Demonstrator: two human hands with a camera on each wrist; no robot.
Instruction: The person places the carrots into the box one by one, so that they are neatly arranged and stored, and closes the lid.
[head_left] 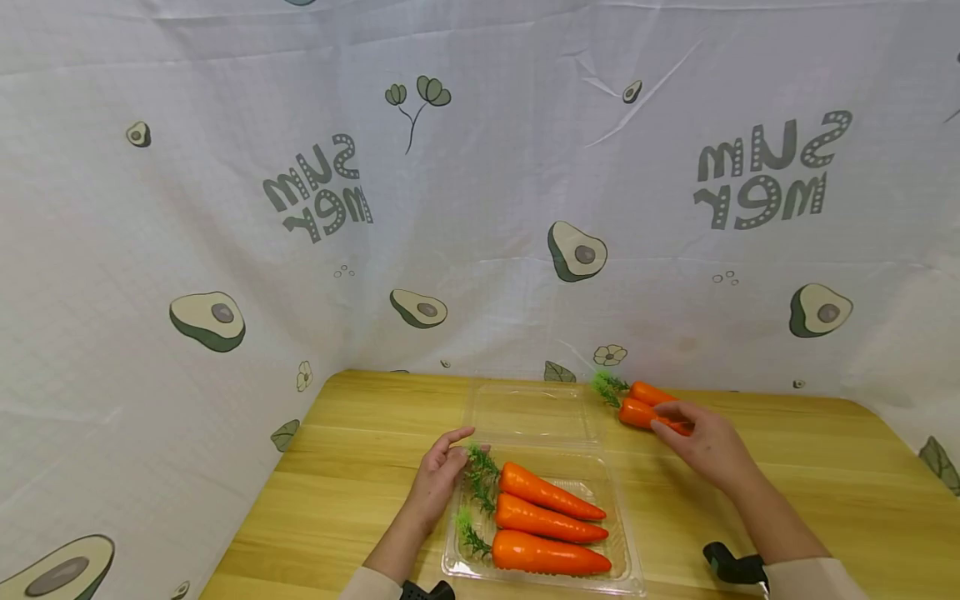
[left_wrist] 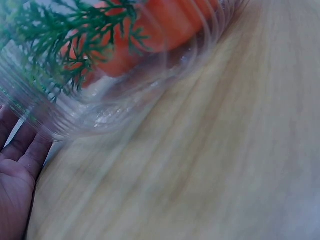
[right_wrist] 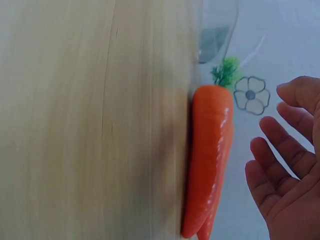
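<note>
Nearest the head camera is the clear plastic tray (head_left: 626,550), and against its left edge rests the left hand (head_left: 438,479), fingers straight and loosely spread, holding nothing; the left wrist view shows that palm (left_wrist: 15,195) beside the ribbed tray wall (left_wrist: 60,120). Three carrots (head_left: 547,521) lie side by side in the tray, green tops toward the left hand and tips pointing right. Across the wooden table (head_left: 810,467), the right hand (head_left: 708,446) reaches to the far right of the tray, where two loose carrots (head_left: 648,406) lie pressed together near the back edge, close to the avocado-print cloth (head_left: 480,208). Its fingertips sit at the pointed ends of that pair; in the right wrist view the fingers (right_wrist: 282,162) stand apart and relaxed, just beside the carrots (right_wrist: 210,160) and not closed round them. The pair's long axis runs left to right, leafy tops (head_left: 607,386) toward the tray's open lid (head_left: 528,410), tips toward the right hand. So the loose carrots lie directly ahead of the right hand's fingers and well apart from the left hand, with the tray between.
</note>
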